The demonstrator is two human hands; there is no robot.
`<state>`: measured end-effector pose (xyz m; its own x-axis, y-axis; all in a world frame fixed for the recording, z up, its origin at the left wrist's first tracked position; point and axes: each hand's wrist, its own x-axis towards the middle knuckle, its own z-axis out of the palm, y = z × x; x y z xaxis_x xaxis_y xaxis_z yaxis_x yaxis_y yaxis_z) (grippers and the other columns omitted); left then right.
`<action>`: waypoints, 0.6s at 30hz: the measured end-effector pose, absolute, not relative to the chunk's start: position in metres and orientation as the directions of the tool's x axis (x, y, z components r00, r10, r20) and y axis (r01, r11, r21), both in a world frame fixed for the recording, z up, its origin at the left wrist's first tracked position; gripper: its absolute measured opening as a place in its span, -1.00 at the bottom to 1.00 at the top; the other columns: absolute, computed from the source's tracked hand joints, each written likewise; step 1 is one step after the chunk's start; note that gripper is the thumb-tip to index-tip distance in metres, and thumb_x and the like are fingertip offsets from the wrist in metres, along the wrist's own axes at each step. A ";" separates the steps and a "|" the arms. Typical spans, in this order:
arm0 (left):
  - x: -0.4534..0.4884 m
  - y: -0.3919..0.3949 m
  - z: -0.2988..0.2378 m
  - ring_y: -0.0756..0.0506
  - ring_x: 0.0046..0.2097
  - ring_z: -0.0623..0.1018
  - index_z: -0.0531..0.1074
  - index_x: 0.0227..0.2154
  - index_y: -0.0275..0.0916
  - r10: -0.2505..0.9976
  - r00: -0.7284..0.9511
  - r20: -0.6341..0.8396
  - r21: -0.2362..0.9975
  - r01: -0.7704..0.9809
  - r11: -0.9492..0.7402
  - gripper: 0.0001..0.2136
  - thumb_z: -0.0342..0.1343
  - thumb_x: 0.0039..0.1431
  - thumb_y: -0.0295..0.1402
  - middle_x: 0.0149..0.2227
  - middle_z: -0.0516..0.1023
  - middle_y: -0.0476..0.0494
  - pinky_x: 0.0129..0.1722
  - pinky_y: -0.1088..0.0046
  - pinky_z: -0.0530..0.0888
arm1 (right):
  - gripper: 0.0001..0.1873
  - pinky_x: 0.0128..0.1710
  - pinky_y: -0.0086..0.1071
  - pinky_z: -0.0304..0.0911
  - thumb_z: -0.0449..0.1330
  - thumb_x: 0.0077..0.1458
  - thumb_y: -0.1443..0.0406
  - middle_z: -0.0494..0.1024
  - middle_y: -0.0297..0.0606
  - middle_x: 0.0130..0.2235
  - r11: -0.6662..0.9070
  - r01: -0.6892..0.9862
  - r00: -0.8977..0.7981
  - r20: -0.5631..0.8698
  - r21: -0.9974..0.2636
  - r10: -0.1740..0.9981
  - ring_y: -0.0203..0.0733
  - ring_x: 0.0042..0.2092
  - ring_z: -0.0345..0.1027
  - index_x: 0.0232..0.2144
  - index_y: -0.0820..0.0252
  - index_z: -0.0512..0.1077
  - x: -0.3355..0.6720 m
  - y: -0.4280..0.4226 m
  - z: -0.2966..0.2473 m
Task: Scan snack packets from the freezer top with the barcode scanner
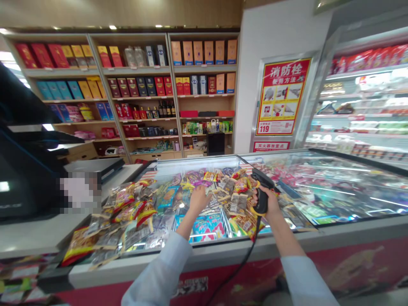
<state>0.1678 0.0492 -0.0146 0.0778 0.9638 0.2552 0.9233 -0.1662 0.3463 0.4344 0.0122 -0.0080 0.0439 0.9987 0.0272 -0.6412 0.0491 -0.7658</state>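
Observation:
My right hand (269, 202) is wrapped round the grip of a black and yellow barcode scanner (262, 199), whose head points up and to the left. A dark cable hangs from its grip past the freezer's front edge. My left hand (200, 199) reaches over the freezer's glass top, thumb and fingers a little apart, with nothing visible in it; its fingertips are partly hidden. Ahead of it lie small yellow snack bags (210, 176). Grey-brown snack packets (238, 204) are heaped beside the scanner. On the left lies another pile of red and yellow snack bags (146, 212).
The chest freezer (197, 250) spans the front, with blue packs (207, 227) under its glass. A counter (28, 236) with a dark machine (25, 170) stands at the left. Behind are shelves of boxed goods (197, 53), a fire-hydrant poster (283, 97) and a lit refrigerated display (369, 102).

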 end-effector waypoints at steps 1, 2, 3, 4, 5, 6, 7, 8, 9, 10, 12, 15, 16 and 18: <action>0.175 0.051 -0.015 -0.23 0.15 0.40 0.31 0.05 -0.32 0.972 0.082 0.222 0.337 0.929 -0.155 -0.59 -0.05 0.21 -0.22 0.09 0.43 -0.37 0.12 0.30 0.29 | -0.75 -0.73 -0.52 0.16 0.35 -0.22 0.21 0.39 -0.41 -0.62 0.068 -0.650 0.066 0.033 -0.757 0.997 -0.37 -0.67 0.19 -0.52 0.17 0.36 0.441 0.013 -0.012; 0.182 0.053 -0.016 -0.23 0.14 0.41 0.29 0.07 -0.32 0.978 0.085 0.190 0.328 0.933 -0.145 -0.58 -0.05 0.21 -0.21 0.09 0.43 -0.36 0.10 0.31 0.31 | -0.75 -0.73 -0.53 0.16 0.36 -0.23 0.23 0.40 -0.41 -0.61 0.084 -0.658 0.088 0.034 -0.749 0.996 -0.38 -0.66 0.19 -0.51 0.17 0.37 0.446 0.014 -0.015; 0.188 0.055 -0.016 -0.23 0.13 0.42 0.28 0.09 -0.32 0.983 0.086 0.163 0.322 0.937 -0.136 -0.56 -0.05 0.21 -0.20 0.09 0.44 -0.36 0.09 0.31 0.32 | -0.74 -0.73 -0.53 0.16 0.36 -0.25 0.24 0.41 -0.41 -0.60 0.093 -0.663 0.103 0.033 -0.743 0.994 -0.39 -0.66 0.20 -0.50 0.17 0.37 0.450 0.015 -0.019; 0.195 0.058 -0.016 -0.24 0.12 0.43 0.26 0.11 -0.31 0.986 0.084 0.146 0.320 0.939 -0.128 -0.55 -0.04 0.21 -0.20 0.08 0.44 -0.36 0.08 0.30 0.33 | -0.73 -0.74 -0.53 0.16 0.37 -0.26 0.24 0.41 -0.42 -0.60 0.094 -0.665 0.110 0.027 -0.741 0.994 -0.39 -0.66 0.19 -0.50 0.17 0.38 0.453 0.015 -0.024; 0.201 0.061 -0.016 -0.24 0.12 0.43 0.24 0.13 -0.30 0.986 0.081 0.145 0.324 0.938 -0.125 -0.53 -0.04 0.21 -0.20 0.09 0.44 -0.36 0.07 0.30 0.33 | -0.72 -0.74 -0.53 0.16 0.38 -0.27 0.24 0.40 -0.42 -0.60 0.093 -0.667 0.115 0.021 -0.739 0.993 -0.39 -0.66 0.19 -0.49 0.18 0.38 0.455 0.014 -0.028; 0.207 0.065 -0.017 -0.24 0.12 0.43 0.23 0.15 -0.29 0.983 0.082 0.163 0.336 0.932 -0.134 -0.52 -0.04 0.22 -0.20 0.10 0.43 -0.36 0.08 0.29 0.33 | -0.72 -0.74 -0.53 0.15 0.38 -0.27 0.24 0.40 -0.42 -0.60 0.090 -0.670 0.117 0.015 -0.737 0.993 -0.39 -0.66 0.19 -0.49 0.17 0.38 0.456 0.014 -0.032; 0.212 0.068 -0.019 -0.24 0.14 0.42 0.21 0.17 -0.27 0.976 0.088 0.197 0.354 0.922 -0.155 -0.52 -0.05 0.23 -0.20 0.12 0.41 -0.36 0.09 0.29 0.32 | -0.72 -0.74 -0.53 0.15 0.38 -0.26 0.23 0.39 -0.42 -0.61 0.082 -0.673 0.114 0.007 -0.735 0.993 -0.38 -0.66 0.19 -0.49 0.17 0.38 0.457 0.013 -0.037; 0.217 0.071 -0.022 -0.24 0.16 0.40 0.20 0.19 -0.23 0.965 0.102 0.241 0.376 0.907 -0.189 -0.52 -0.08 0.24 -0.20 0.14 0.39 -0.35 0.10 0.28 0.31 | -0.73 -0.74 -0.53 0.15 0.38 -0.25 0.21 0.38 -0.42 -0.62 0.074 -0.677 0.109 0.000 -0.733 0.994 -0.38 -0.66 0.18 -0.50 0.16 0.38 0.457 0.013 -0.041; 0.221 0.075 -0.026 -0.22 0.17 0.39 0.20 0.20 -0.20 0.950 0.123 0.288 0.397 0.887 -0.235 -0.53 -0.10 0.26 -0.20 0.17 0.37 -0.33 0.11 0.29 0.30 | -0.73 -0.74 -0.52 0.15 0.38 -0.24 0.20 0.37 -0.42 -0.63 0.069 -0.681 0.108 -0.006 -0.729 0.994 -0.37 -0.66 0.18 -0.51 0.16 0.37 0.458 0.013 -0.045; 0.224 0.078 -0.030 -0.20 0.18 0.38 0.21 0.21 -0.16 0.932 0.148 0.331 0.414 0.865 -0.285 -0.54 -0.13 0.28 -0.20 0.18 0.36 -0.30 0.13 0.29 0.29 | -0.73 -0.74 -0.52 0.15 0.37 -0.23 0.19 0.37 -0.41 -0.64 0.073 -0.684 0.114 -0.008 -0.725 0.993 -0.37 -0.66 0.18 -0.53 0.16 0.37 0.458 0.013 -0.048; 0.227 0.084 -0.040 -0.17 0.17 0.38 0.25 0.20 -0.10 0.901 0.190 0.389 0.432 0.826 -0.361 -0.56 -0.15 0.29 -0.21 0.17 0.39 -0.25 0.15 0.28 0.27 | -0.74 -0.73 -0.51 0.16 0.37 -0.21 0.19 0.37 -0.40 -0.63 0.090 -0.682 0.134 -0.002 -0.725 0.991 -0.36 -0.66 0.18 -0.55 0.16 0.36 0.459 0.013 -0.053; 0.227 0.091 -0.052 -0.16 0.14 0.40 0.34 0.14 -0.05 0.892 0.205 0.402 0.442 0.810 -0.385 -0.60 -0.12 0.28 -0.24 0.11 0.45 -0.19 0.15 0.27 0.26 | -0.74 -0.72 -0.49 0.16 0.36 -0.19 0.18 0.37 -0.36 -0.63 0.095 -0.662 0.145 -0.003 -0.743 0.989 -0.36 -0.66 0.19 -0.59 0.19 0.37 0.459 0.014 -0.055; 0.226 0.092 -0.054 -0.16 0.13 0.40 0.37 0.12 -0.04 0.894 0.202 0.400 0.446 0.809 -0.382 -0.62 -0.10 0.27 -0.24 0.09 0.46 -0.19 0.15 0.27 0.26 | -0.73 -0.72 -0.49 0.16 0.36 -0.19 0.18 0.37 -0.36 -0.64 0.087 -0.659 0.142 -0.010 -0.747 0.990 -0.36 -0.66 0.19 -0.60 0.20 0.37 0.459 0.014 -0.055; 0.226 0.092 -0.054 -0.16 0.09 0.43 0.41 0.07 -0.04 0.894 0.192 0.404 0.465 0.799 -0.381 -0.64 -0.09 0.27 -0.23 0.04 0.49 -0.17 0.11 0.27 0.28 | -0.73 -0.72 -0.50 0.15 0.36 -0.20 0.18 0.38 -0.36 -0.63 0.087 -0.666 0.150 -0.019 -0.740 0.989 -0.37 -0.66 0.19 -0.60 0.22 0.39 0.458 0.013 -0.055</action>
<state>0.2263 0.0921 -0.0539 0.1917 0.8943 0.4043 0.7992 -0.3813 0.4646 0.4580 0.0133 -0.0551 0.1499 0.9885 -0.0194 -0.6665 0.0865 -0.7405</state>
